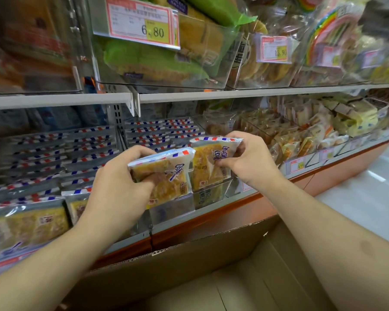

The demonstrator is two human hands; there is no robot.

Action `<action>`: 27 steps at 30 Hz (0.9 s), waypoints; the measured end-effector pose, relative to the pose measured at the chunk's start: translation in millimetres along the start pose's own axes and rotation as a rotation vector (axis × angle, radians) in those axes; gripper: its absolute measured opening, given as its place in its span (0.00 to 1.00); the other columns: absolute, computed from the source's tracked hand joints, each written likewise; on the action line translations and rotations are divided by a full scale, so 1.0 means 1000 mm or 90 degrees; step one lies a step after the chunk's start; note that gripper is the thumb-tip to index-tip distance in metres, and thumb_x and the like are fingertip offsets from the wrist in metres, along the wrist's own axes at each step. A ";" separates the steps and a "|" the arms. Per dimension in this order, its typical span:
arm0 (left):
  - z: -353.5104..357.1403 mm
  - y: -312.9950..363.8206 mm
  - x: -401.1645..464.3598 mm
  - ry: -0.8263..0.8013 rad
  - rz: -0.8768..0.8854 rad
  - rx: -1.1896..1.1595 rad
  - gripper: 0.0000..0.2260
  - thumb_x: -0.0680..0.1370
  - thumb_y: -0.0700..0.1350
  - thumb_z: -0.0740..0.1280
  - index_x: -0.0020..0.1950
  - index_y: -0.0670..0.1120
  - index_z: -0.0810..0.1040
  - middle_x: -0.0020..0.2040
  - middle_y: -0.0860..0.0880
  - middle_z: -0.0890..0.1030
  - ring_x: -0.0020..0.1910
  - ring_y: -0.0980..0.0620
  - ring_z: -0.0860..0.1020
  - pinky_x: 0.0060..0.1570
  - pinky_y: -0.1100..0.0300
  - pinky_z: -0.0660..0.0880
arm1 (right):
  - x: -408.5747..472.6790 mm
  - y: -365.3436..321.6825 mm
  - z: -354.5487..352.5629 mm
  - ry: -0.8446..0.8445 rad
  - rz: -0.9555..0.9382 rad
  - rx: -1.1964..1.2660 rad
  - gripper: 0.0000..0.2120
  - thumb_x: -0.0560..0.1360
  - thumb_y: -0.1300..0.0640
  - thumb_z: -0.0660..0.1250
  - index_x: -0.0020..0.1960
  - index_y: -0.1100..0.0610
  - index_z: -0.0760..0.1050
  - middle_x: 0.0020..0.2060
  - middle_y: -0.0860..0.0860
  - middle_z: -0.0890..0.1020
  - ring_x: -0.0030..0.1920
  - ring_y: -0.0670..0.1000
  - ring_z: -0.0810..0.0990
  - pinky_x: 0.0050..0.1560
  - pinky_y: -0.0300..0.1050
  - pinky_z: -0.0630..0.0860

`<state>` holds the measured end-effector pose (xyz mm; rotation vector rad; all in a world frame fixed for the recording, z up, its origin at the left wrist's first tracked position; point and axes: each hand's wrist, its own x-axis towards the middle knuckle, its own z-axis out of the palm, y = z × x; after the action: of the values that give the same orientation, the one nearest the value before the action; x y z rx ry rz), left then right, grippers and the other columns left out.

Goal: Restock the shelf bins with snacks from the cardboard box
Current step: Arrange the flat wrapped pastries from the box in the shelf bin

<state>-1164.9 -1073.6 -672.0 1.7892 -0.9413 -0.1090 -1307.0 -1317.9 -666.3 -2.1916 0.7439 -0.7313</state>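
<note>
Gripping one snack packet each, both hands are raised in front of the lower shelf bin (pixel 211 194). We record the left hand (pixel 121 187) curled round the left packet (pixel 166 173), fingers over its top edge and thumb pressed into its clear front; the packet tilts to the right. The right hand (pixel 249 158) pinches the right packet (pixel 211 162) at its upper right side, thumb on the printed face, fingers behind. The two packets stand side by side, edges touching, directly above the clear front wall of the bin. We note rows of like packets (pixel 162 131), with red and blue striped edges, stacked in the bin behind them. The open cardboard box (pixel 189 261) sits below both forearms, against the shelf's orange base (pixel 234 212).
</note>
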 end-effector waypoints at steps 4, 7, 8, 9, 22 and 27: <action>-0.001 0.000 0.002 0.022 0.003 0.000 0.12 0.77 0.43 0.77 0.53 0.60 0.82 0.49 0.63 0.84 0.49 0.63 0.82 0.44 0.54 0.84 | -0.003 0.006 0.006 0.008 0.025 0.018 0.18 0.70 0.59 0.83 0.56 0.47 0.81 0.50 0.44 0.87 0.54 0.45 0.86 0.54 0.52 0.86; -0.001 0.000 0.002 0.021 -0.002 -0.002 0.11 0.77 0.45 0.78 0.53 0.60 0.82 0.47 0.63 0.85 0.47 0.62 0.82 0.43 0.52 0.85 | -0.006 0.001 0.002 0.030 0.011 0.057 0.18 0.69 0.61 0.83 0.55 0.49 0.82 0.48 0.45 0.88 0.51 0.43 0.87 0.53 0.47 0.86; -0.001 0.001 0.002 0.022 -0.004 -0.005 0.11 0.77 0.45 0.78 0.53 0.60 0.81 0.46 0.63 0.84 0.47 0.63 0.82 0.42 0.53 0.84 | -0.008 -0.001 0.000 0.050 0.006 0.089 0.18 0.69 0.63 0.83 0.55 0.50 0.82 0.47 0.45 0.88 0.50 0.43 0.87 0.52 0.45 0.86; -0.001 0.002 0.003 0.024 -0.006 -0.008 0.11 0.77 0.46 0.78 0.52 0.60 0.81 0.46 0.62 0.84 0.47 0.63 0.82 0.41 0.55 0.84 | -0.010 -0.004 -0.003 0.076 0.008 0.130 0.19 0.69 0.64 0.83 0.55 0.51 0.82 0.47 0.45 0.89 0.50 0.43 0.87 0.52 0.44 0.86; -0.006 0.034 0.003 0.027 -0.093 -0.153 0.12 0.77 0.48 0.77 0.54 0.57 0.75 0.48 0.56 0.83 0.40 0.66 0.84 0.28 0.72 0.76 | -0.050 -0.031 -0.066 -0.055 0.064 0.111 0.21 0.74 0.65 0.78 0.63 0.52 0.78 0.51 0.49 0.89 0.52 0.49 0.88 0.50 0.56 0.87; -0.004 0.039 0.004 -0.023 -0.111 -0.139 0.05 0.81 0.52 0.72 0.52 0.59 0.77 0.47 0.56 0.86 0.41 0.60 0.85 0.35 0.64 0.80 | -0.058 -0.055 -0.067 -0.152 0.019 0.062 0.12 0.74 0.65 0.79 0.55 0.58 0.83 0.48 0.51 0.89 0.50 0.51 0.89 0.51 0.56 0.87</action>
<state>-1181.3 -1077.9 -635.9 1.6669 -0.7667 -0.3433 -1376.1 -1274.2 -601.0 -2.1278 0.6052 -0.4693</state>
